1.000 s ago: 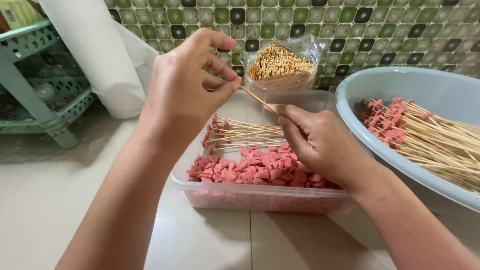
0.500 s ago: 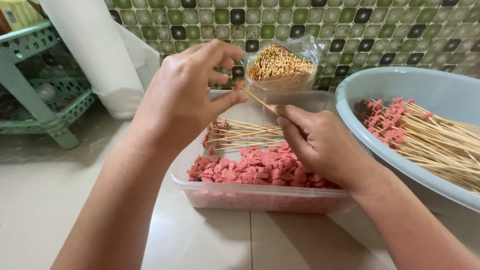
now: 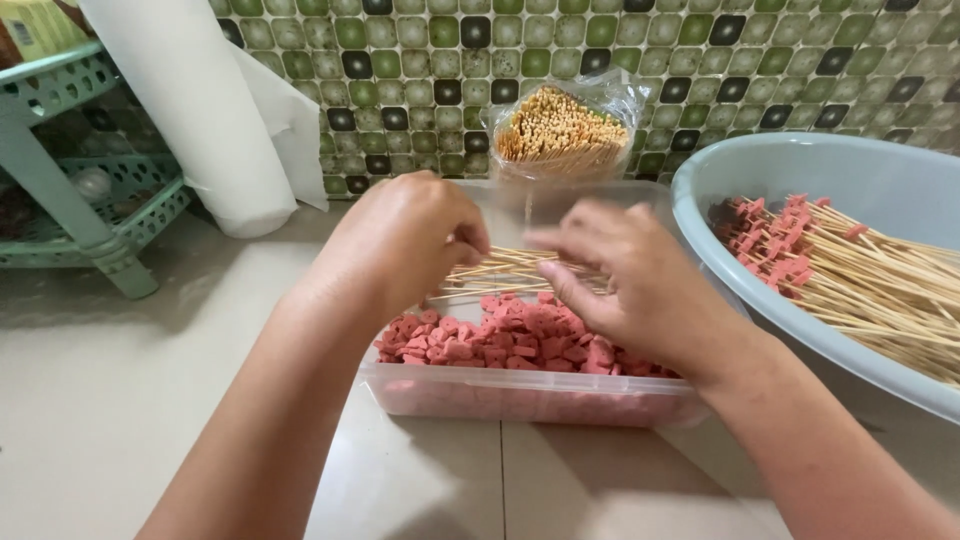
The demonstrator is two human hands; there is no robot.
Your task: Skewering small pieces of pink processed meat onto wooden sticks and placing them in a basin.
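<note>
left hand (image 3: 405, 240) curling over bare skewers (image 3: 505, 272), grip hidden | right hand (image 3: 625, 275) hovering loosely open, blurred, holding nothing | skewers lying between both, above pink meat pieces (image 3: 500, 340) in clear tub (image 3: 520, 405)

Both hands have come down to the skewers in the box

I see the left hand (image 3: 400, 240) lower than before: it was raised with the fingers pinching a single stick, and now it sits curled at the 9 o'clock end of the loose skewers (image 3: 510, 270) in the clear box (image 3: 520, 400). The right hand (image 3: 630, 285) has let its grip spread and reaches flat over the sticks toward 10 o'clock. The single lifted skewer is no longer up between them.
</note>
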